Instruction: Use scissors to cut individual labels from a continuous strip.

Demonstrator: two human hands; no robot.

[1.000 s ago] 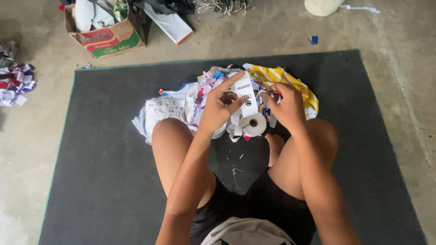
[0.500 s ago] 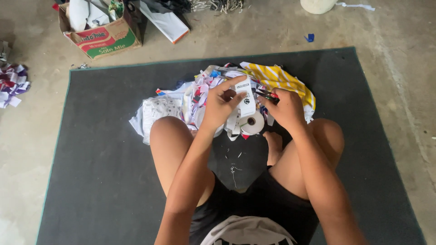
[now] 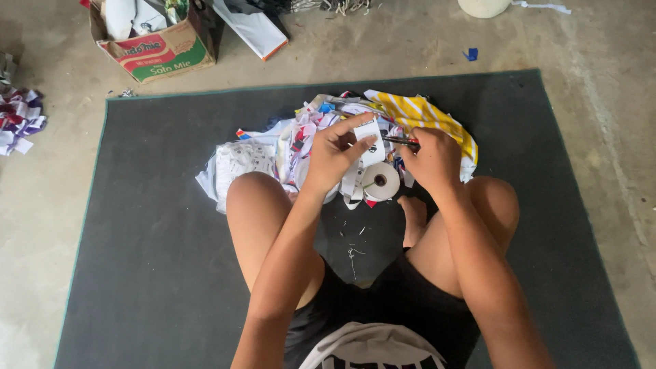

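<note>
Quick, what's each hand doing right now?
Left hand: closed on a small white paper piece.
Right hand: closed on a thin red-and-black tool, kind unclear.

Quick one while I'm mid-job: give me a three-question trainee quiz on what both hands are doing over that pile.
1. True or false: the left hand holds a small white piece of paper.
2. What does the right hand grip? A) a thin red-and-black tool B) a cup C) a brush
3. Fill in: the white tape roll lies on the dark ____, just in front of the scrap pile.

Key: 1 true; 2 A; 3 mat.
</note>
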